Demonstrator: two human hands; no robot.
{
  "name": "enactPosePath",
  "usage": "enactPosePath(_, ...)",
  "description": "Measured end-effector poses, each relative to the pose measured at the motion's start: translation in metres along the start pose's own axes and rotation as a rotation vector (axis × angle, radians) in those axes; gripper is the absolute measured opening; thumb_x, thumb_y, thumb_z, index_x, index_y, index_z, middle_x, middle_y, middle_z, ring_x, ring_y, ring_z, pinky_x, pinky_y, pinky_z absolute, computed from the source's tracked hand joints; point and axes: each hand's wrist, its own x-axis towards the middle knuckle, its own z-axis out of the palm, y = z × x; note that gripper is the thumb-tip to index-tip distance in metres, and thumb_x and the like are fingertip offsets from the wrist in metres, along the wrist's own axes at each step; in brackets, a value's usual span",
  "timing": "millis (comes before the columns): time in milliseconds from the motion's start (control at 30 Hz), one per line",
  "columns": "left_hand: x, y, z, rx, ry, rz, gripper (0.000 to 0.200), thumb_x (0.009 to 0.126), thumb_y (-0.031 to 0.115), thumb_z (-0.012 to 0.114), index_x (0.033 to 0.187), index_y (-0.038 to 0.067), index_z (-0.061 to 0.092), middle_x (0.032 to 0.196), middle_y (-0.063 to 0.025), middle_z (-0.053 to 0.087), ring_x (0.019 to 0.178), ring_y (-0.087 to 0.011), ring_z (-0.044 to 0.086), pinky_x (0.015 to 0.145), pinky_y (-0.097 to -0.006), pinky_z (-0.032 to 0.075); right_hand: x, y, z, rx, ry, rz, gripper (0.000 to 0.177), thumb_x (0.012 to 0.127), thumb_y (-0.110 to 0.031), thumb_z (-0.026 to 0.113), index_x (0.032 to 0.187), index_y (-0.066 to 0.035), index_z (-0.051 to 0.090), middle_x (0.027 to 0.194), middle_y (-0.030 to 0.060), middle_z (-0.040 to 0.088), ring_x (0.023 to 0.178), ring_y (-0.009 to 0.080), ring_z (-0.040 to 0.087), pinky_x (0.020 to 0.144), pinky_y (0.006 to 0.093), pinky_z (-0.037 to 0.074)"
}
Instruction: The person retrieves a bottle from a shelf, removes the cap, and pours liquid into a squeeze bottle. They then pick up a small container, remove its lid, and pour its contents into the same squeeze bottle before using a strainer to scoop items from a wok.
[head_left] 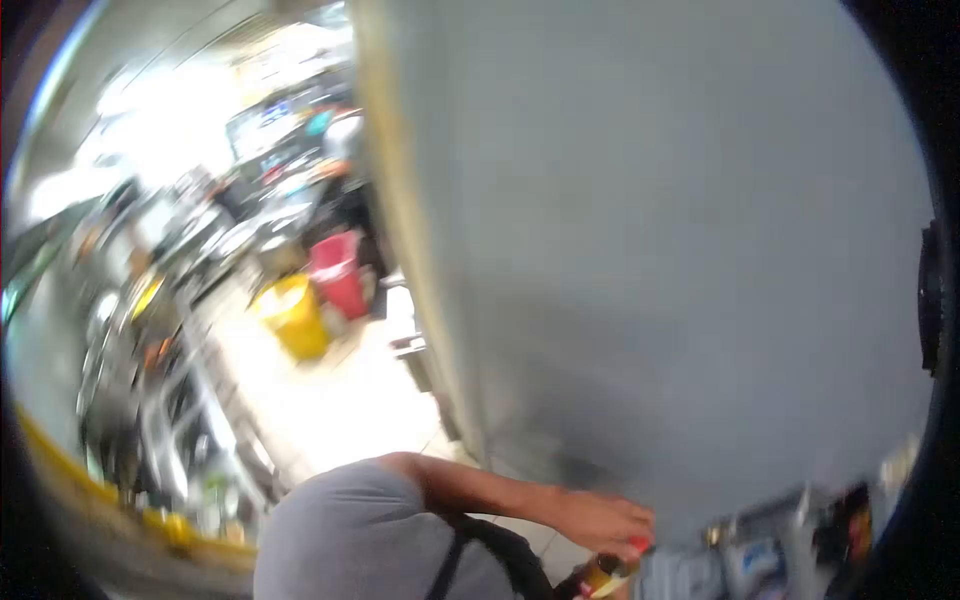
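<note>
From the grey-sleeved shoulder at the bottom, my left arm reaches right. My left hand (600, 522) is at the lower centre, its fingers bent over a small red item (640, 545) that looks like a cap. Just under the hand is a dark brown, bottle-like object (602, 572) with a yellowish part, cut off by the lower edge and blurred. Whether the red piece belongs to it cannot be made out. My right hand cannot be seen.
A large grey wall or panel (690, 230) fills the right side. Blurred packages (760, 565) lie at the lower right. Beyond the panel's edge, on the left, are a yellow bucket (295, 320), a red bin (340, 275) and metal racks (205, 410) along a bright floor.
</note>
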Motion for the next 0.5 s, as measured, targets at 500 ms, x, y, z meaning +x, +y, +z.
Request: enactPosePath(500,-0.41,0.02,-0.13,-0.115,0.82,-0.311,0.024,0.091,0.007,0.065,0.114,0.002,0.069,0.101,-0.0136,0.065,0.09,-0.0263,0.066,0.078,-0.0351,0.053,0.234,-0.013,0.315,-0.517,-0.72,0.068,0.073,0.058,-0.003,0.089,0.122,-0.006,0.053,0.101,0.0019,0.062,0.095,0.0163,0.061,0.083,0.0319,0.05)
